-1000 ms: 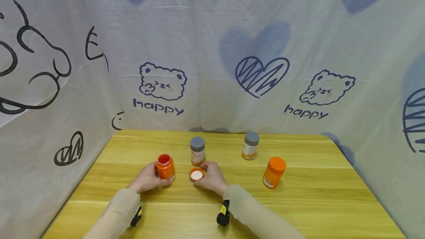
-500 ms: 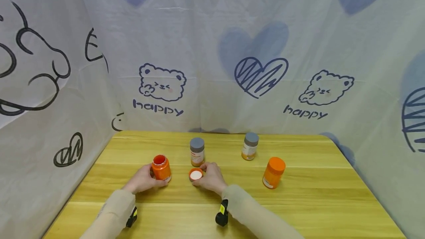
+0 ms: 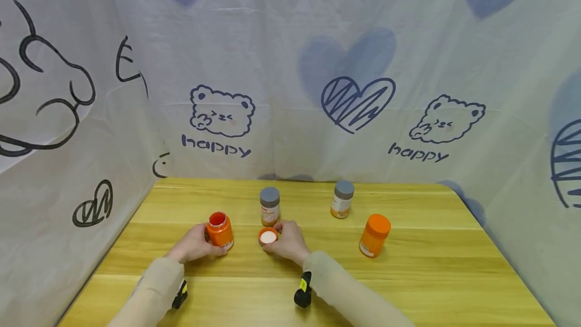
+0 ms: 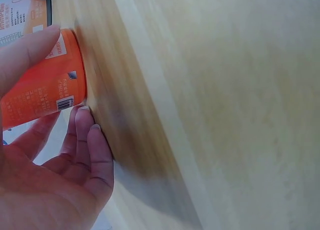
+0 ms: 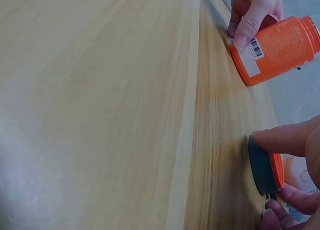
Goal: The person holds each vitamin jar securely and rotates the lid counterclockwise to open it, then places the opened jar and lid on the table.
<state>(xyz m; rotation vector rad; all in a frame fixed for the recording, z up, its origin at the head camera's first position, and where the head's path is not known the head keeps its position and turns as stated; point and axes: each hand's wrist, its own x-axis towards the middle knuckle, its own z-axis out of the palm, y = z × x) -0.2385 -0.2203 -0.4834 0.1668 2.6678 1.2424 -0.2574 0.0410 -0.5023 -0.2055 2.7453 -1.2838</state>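
Uncapped orange jar [image 3: 220, 231], upright on the wooden table [image 3: 254, 291], seated in the curve of the left hand [image 3: 195, 244]. The grip is low: the thumb lies along the near side, its tip near the base label in the right wrist view, while the red-lined mouth stands free above the hand. Just to the jar's right, and apart from it, the grey-and-orange lid [image 3: 268, 236] lies with its white inner face upward, pinched edgewise by the right hand [image 3: 292, 242] — thumb on the near edge, fingers on the far. Behind the lid stands a grey-capped jar [image 3: 270, 213]; farther right are a second grey-capped jar [image 3: 342, 203] and an orange-capped jar [image 3: 374, 236].
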